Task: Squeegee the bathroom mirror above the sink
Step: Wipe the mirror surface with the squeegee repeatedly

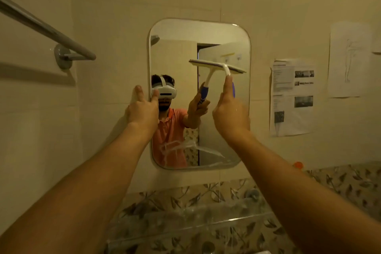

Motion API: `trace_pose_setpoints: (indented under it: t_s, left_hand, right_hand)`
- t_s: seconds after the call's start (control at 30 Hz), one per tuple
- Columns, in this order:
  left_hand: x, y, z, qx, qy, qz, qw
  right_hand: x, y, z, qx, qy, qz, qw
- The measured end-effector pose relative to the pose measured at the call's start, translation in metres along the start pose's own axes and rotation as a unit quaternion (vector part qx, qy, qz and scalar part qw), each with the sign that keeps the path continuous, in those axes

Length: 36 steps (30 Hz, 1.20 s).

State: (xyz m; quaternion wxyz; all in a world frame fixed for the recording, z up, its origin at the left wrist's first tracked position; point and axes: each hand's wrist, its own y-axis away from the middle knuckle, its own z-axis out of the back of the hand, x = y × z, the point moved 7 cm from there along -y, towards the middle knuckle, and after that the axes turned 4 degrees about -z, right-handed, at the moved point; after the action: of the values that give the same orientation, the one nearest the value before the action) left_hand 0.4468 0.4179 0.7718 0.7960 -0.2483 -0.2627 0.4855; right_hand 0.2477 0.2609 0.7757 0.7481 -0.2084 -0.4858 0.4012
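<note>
Right hand wraps squeegee handle, blade near-level just above it, upper right of mirror, so I'd pull straight down; left hand flat on its left edge.

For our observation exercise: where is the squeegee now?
Head view: the squeegee sits at the upper right of the mirror, gripped by the right hand, left of the papers.

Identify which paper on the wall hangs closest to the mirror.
The printed sheet with text and small photos, just right of the mirror. The sheet with a faint line sketch hangs farther right and higher.
</note>
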Motion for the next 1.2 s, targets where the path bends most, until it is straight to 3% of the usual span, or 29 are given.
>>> trace_pose_setpoints:
  t_s: [0.17,0.4,0.57,0.73,0.87,1.03,1.2]
  left_hand:
    - [-0.003,0.006,0.007,0.005,0.005,0.005,1.000]
    - [0.000,0.008,0.007,0.005,0.007,0.003,1.000]
    - [-0.001,0.008,0.008,0.010,0.002,0.015,1.000]
    - [-0.001,0.004,0.005,0.013,-0.008,0.014,1.000]
    - [0.000,0.002,0.002,0.007,-0.014,0.005,1.000]
    - [0.000,0.000,0.000,-0.008,-0.027,0.008,1.000]
    - [-0.003,0.007,0.005,0.002,-0.006,0.010,1.000]
  right_hand:
    - [-0.032,0.062,-0.043,0.033,0.025,-0.023,0.999]
    - [-0.081,0.164,-0.097,0.102,0.071,0.008,0.992]
    - [-0.114,0.189,-0.102,0.136,0.114,0.013,0.984]
    - [-0.095,0.176,-0.092,0.127,0.121,0.148,0.973]
    - [-0.049,0.157,-0.101,0.147,0.176,0.279,0.933]
    - [-0.012,0.136,-0.115,0.189,0.208,0.333,0.900]
    - [-0.024,0.131,-0.122,0.206,0.214,0.329,0.897]
